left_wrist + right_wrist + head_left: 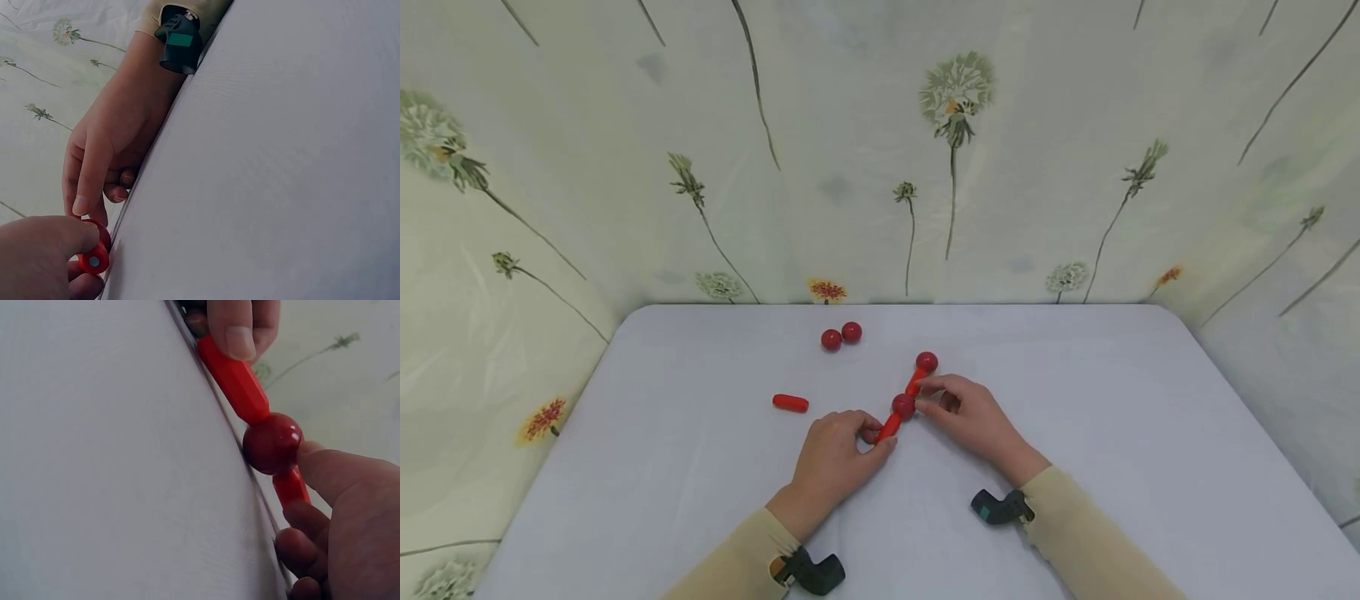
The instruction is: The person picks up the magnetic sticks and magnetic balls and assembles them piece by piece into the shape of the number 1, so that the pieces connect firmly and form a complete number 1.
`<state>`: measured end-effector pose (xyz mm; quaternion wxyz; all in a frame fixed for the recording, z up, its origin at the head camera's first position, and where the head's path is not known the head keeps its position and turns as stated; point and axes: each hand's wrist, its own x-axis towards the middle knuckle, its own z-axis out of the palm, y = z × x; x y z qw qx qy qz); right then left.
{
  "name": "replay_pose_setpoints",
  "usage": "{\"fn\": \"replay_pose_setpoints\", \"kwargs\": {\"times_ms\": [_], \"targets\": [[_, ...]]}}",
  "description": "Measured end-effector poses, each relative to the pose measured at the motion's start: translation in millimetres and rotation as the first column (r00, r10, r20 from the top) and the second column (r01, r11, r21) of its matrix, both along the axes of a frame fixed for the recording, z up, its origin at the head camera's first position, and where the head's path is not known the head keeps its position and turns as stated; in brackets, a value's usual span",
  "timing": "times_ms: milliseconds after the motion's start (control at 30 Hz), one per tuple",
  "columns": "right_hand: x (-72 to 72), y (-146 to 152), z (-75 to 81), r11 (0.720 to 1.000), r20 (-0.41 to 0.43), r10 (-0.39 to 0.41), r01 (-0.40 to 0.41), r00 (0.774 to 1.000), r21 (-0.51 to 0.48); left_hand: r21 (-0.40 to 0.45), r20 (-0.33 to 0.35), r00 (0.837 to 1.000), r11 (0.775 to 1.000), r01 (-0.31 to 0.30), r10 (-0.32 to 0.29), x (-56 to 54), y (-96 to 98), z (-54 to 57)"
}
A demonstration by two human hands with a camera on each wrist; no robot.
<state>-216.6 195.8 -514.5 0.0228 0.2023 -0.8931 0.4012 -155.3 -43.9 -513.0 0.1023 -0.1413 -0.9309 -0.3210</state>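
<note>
A chain of red rods and darker red balls lies slanted between my hands in the head view. My left hand (837,457) pinches the near red rod (889,427) between thumb and fingers; its end shows a pale round spot in the left wrist view. At the other end of that rod sits the middle red ball (272,444). My right hand (970,417) has its thumb against this ball, with curled fingertips by the far red rod (291,486), part of which they hide. Another red ball (927,362) caps the far rod.
Two loose red balls, a left one (831,340) and a right one (852,332), sit side by side toward the back of the white table (1112,433). A loose red rod (791,403) lies left of the chain. A flower-print cloth (850,150) hangs behind.
</note>
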Motion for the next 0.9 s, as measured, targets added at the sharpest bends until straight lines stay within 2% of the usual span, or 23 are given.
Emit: {"fn": "replay_pose_setpoints", "kwargs": {"times_ms": [267, 500, 900], "targets": [[3.1, -5.1, -1.5, 0.998, -0.032, 0.044, -0.042, 0.998, 0.054, -0.007, 0.008, 1.0, 1.0, 0.002, -0.002, -0.1, 0.1, 1.0], [4.0, -7.9, -2.0, 0.995, -0.07, 0.075, -0.07, 0.995, 0.076, 0.0, -0.011, 1.0, 1.0, 0.015, -0.015, -1.5, -0.8, -1.8], [4.0, -10.7, -2.1, 0.991, -0.082, 0.081, -0.072, 0.993, 0.109, -0.009, -0.02, 1.0, 1.0, 0.014, -0.015, -2.2, -1.7, -3.8]]}}
